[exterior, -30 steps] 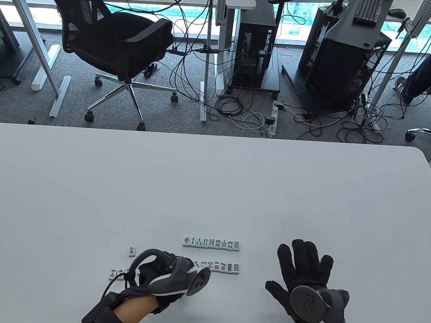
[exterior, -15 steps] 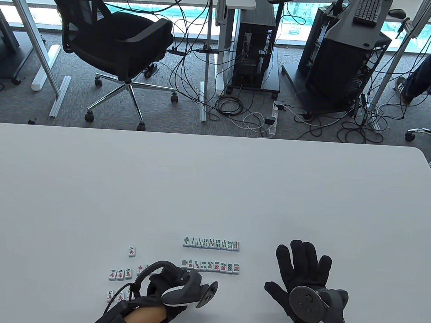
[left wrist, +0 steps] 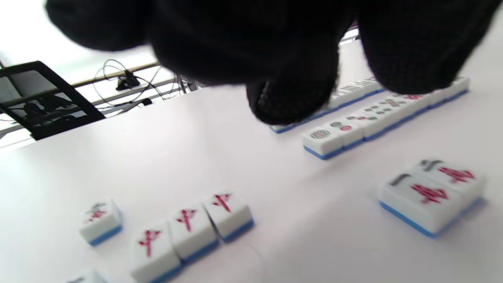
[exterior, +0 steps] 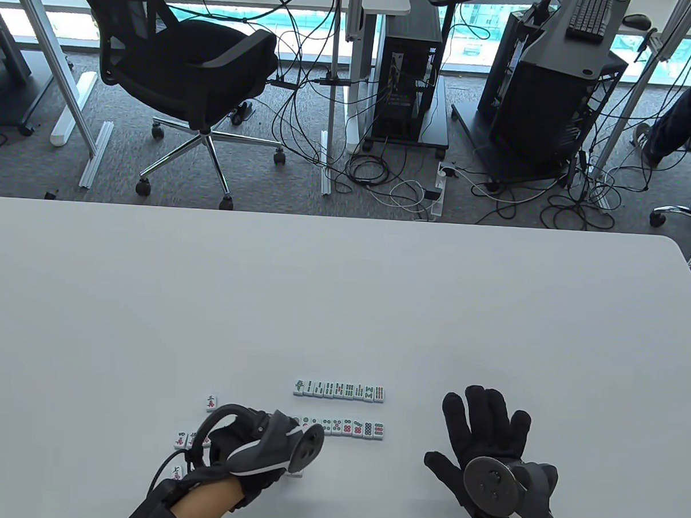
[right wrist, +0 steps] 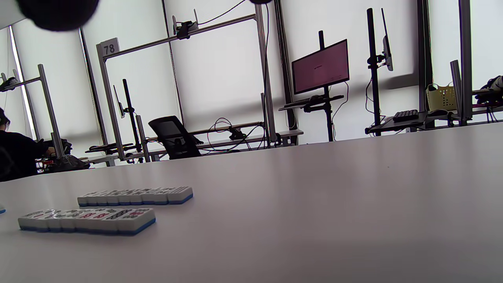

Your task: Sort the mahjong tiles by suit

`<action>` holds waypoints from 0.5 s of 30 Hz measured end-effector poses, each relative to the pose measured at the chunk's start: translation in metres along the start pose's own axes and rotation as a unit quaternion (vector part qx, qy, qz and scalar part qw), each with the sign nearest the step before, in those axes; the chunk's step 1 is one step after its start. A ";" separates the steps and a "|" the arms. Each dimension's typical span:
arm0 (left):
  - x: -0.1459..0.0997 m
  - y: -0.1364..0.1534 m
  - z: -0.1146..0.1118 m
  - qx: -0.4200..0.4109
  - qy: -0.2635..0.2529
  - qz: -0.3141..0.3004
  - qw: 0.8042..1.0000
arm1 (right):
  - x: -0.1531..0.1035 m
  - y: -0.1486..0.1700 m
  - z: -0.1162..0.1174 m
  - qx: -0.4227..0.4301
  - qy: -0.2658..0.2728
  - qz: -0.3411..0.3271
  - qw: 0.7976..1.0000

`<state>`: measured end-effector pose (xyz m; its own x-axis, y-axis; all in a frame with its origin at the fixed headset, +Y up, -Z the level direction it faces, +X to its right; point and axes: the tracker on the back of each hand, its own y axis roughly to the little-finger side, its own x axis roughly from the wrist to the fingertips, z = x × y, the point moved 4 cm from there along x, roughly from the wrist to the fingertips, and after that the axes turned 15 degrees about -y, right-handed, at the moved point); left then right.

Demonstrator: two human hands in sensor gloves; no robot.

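Observation:
Two tidy rows of mahjong tiles lie face up: a bamboo row [exterior: 340,390] and, nearer me, a circle row [exterior: 350,428]. Loose red-character tiles lie to their left: a single tile [exterior: 211,402] and others [exterior: 181,439] partly under my left hand [exterior: 240,437]. That hand hovers over them with curled fingers [left wrist: 290,102] that hold nothing I can see. In the left wrist view, a pair of character tiles [left wrist: 430,192] and a line of three [left wrist: 188,228] lie on the table. My right hand [exterior: 487,431] lies flat with spread fingers, right of the rows.
The white table [exterior: 344,299] stretches far beyond the tiles. Off its far edge stand an office chair [exterior: 187,74], computer towers [exterior: 408,73] and floor cables. A person's leg [exterior: 678,125] shows at the far right.
My left hand drew back to the right half a second ago, baring several character tiles, and has now moved left and forward over them again. The right hand stayed put.

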<state>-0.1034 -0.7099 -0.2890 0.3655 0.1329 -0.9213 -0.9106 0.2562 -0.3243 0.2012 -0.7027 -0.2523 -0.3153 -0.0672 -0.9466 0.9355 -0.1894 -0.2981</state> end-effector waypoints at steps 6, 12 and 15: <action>0.005 0.082 -0.012 0.034 0.021 0.109 0.993 | 0.000 0.000 0.000 0.002 0.000 -0.001 1.000; -0.002 0.113 -0.059 0.071 0.060 0.132 0.987 | 0.001 0.000 0.001 0.001 -0.002 -0.001 1.000; 0.002 0.111 -0.079 0.055 0.093 0.125 0.986 | 0.001 0.000 0.001 0.001 -0.005 -0.001 1.000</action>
<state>-0.2193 -0.7566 -0.3435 0.0817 0.0298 -0.9962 -0.9375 0.3416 -0.0666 0.2004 -0.7036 -0.2531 -0.3190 -0.0756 -0.9447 0.9345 -0.1913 -0.3002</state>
